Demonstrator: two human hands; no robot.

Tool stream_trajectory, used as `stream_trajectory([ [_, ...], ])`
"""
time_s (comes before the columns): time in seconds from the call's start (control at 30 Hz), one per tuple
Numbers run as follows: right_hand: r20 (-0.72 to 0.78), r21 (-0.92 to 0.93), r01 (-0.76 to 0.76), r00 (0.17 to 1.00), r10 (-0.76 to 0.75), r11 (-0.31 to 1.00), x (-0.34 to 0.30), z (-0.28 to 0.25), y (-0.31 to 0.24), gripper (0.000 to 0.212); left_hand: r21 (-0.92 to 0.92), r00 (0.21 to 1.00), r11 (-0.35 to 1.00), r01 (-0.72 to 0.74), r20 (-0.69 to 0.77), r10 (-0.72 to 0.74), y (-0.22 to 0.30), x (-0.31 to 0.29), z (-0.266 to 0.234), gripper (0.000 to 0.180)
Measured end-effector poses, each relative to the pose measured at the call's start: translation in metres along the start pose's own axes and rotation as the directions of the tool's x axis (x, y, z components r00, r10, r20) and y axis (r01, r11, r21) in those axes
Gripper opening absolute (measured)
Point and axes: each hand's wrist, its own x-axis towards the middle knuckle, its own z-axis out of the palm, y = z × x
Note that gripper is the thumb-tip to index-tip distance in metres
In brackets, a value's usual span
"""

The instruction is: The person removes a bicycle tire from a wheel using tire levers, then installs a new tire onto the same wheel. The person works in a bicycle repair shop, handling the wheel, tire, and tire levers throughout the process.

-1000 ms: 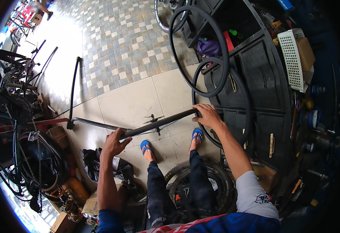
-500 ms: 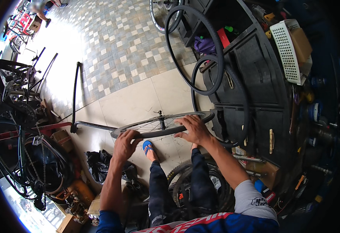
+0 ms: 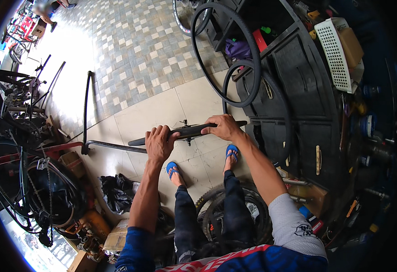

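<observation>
A bicycle wheel (image 3: pixel 189 131) stands almost edge-on in front of me, its dark outer band facing up. My left hand (image 3: pixel 159 144) wraps round the band left of the middle, thumb on top. On the other side of the middle my right hand (image 3: pixel 224 127) grips the same band, its thumb pointing inward. The hub axle (image 3: pixel 184 122) sticks out beyond the far side, and a short end of it shows on the near side. Most of the spokes are hidden by the band at this angle. Below the wheel are my feet in blue flip-flops.
Loose black tyres (image 3: pixel 258 54) hang at the right by a dark cabinet (image 3: pixel 293 90). A white basket (image 3: pixel 339 59) holds a cardboard box. A bent metal stand (image 3: pixel 86 113) is on the left, near bicycle parts. Black plastic bags (image 3: pixel 117 192) lie by my left leg.
The wheel has tipped from nearly flat to edge-on. My left hand has moved up and right, my right hand slightly up; both have closed round the band.
</observation>
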Motion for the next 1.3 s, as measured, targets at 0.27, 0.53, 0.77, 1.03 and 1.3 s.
stream_trajectory([
  [0.27,0.103,0.206,-0.066,0.994,0.045,0.976,-0.016,0.013,-0.004,0.063,-0.142,0.999,0.989,0.034,0.036,-0.029,-0.018,-0.028,-0.007,0.045],
  [0.53,-0.032,-0.305,-0.161,0.987,0.158,0.939,-0.073,-0.002,0.072,0.033,-0.066,0.947,0.992,0.107,0.312,-0.081,-0.059,-0.06,-0.065,0.056],
  [0.77,-0.274,-0.298,0.297,0.884,-0.379,0.907,-0.05,0.024,-0.049,0.02,-0.07,0.955,0.979,-0.19,0.217,0.201,0.073,-0.029,-0.029,0.049],
  [1.03,-0.78,-0.139,-0.026,0.619,-0.094,0.99,-0.191,-0.136,-0.076,0.024,-0.159,0.978,0.987,-0.037,0.198,0.069,0.036,-0.016,0.0,0.019],
  [1.3,-0.902,-0.033,-0.942,0.172,0.397,0.334,-0.415,-0.262,-0.055,0.023,-0.098,0.984,0.993,-0.068,0.159,0.083,0.046,-0.019,0.003,0.021],
])
